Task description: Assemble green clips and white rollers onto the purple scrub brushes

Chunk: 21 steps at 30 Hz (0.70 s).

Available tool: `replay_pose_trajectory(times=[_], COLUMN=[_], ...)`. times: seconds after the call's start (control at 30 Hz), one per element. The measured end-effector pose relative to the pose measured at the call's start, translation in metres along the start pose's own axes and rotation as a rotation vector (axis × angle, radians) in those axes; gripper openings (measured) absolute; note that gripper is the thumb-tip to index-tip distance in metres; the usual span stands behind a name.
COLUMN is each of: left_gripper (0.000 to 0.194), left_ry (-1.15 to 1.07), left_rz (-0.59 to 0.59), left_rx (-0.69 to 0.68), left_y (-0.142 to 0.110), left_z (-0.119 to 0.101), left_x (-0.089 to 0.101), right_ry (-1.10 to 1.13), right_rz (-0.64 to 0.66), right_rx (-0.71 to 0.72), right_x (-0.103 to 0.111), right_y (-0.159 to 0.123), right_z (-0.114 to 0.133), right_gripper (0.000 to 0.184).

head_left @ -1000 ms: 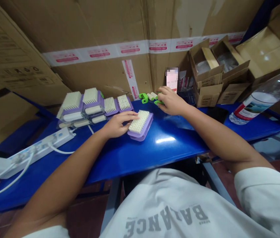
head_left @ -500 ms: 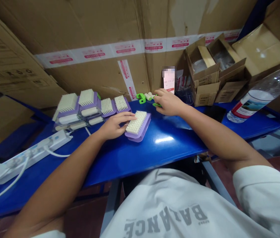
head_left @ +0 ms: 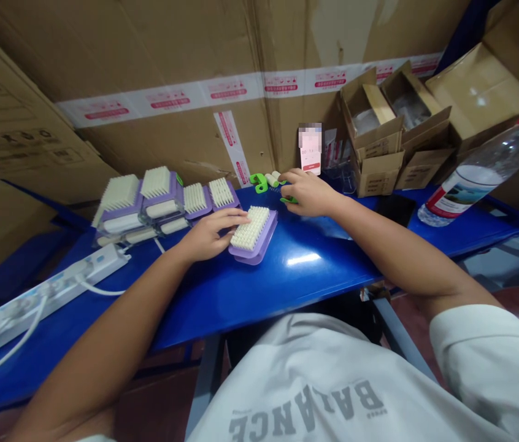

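Observation:
My left hand (head_left: 208, 234) is closed on the left side of a purple brush (head_left: 254, 236) with cream bristles facing up. Its fingers reach over the bristles, and the brush rests on the blue table. Farther back, my right hand (head_left: 308, 193) curls over a green plastic piece (head_left: 289, 199), which is mostly hidden under the fingers. Just left of that hand lie a green curved clip (head_left: 258, 182) and small cream cylinders (head_left: 274, 178). Several more purple brushes (head_left: 162, 186) are stacked at the left rear, bristles up.
A white power strip (head_left: 70, 279) with cables lies along the left side. A phone (head_left: 310, 150) leans against the cardboard at the back. Small open cartons (head_left: 381, 172) and a tilted plastic bottle (head_left: 464, 190) with a red cap occupy the right. The blue table's (head_left: 204, 301) front edge is near my body.
The whole view has shifted slightly. Both hands stay in nearly the same places, the left at the brush and the right over the green piece.

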State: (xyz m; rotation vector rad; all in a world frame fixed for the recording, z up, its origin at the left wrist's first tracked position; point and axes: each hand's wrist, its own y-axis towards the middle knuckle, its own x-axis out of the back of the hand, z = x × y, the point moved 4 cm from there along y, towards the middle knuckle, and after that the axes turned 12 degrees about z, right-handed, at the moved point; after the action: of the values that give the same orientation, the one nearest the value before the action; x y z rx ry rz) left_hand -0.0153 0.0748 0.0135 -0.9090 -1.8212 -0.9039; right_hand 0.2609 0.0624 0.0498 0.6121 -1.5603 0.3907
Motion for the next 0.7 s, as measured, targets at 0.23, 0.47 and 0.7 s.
replay_pose_trajectory(times=[0.23, 0.47, 0.7], left_gripper=[0.038, 0.037, 0.039], left_ry=[-0.007, 0.003, 0.032], left_rz=[0.008, 0.015, 0.044], left_rx=[0.014, -0.003, -0.016], left_y=[-0.0004, -0.0012, -0.0015], left_z=[0.0020, 0.0035, 0.0042], left_x=[-0.0011, -0.0015, -0.0035], right_ry=[0.009, 0.005, 0.010], right_rz=[0.026, 0.058, 0.070], right_rx=[0.014, 0.021, 0.014], right_x=[-0.0012, -0.0017, -0.0007], right_y=[-0.0002, -0.0003, -0.0008], right_z=[-0.0011, 0.0006, 0.0015], right_gripper=[0.027, 0.029, 0.029])
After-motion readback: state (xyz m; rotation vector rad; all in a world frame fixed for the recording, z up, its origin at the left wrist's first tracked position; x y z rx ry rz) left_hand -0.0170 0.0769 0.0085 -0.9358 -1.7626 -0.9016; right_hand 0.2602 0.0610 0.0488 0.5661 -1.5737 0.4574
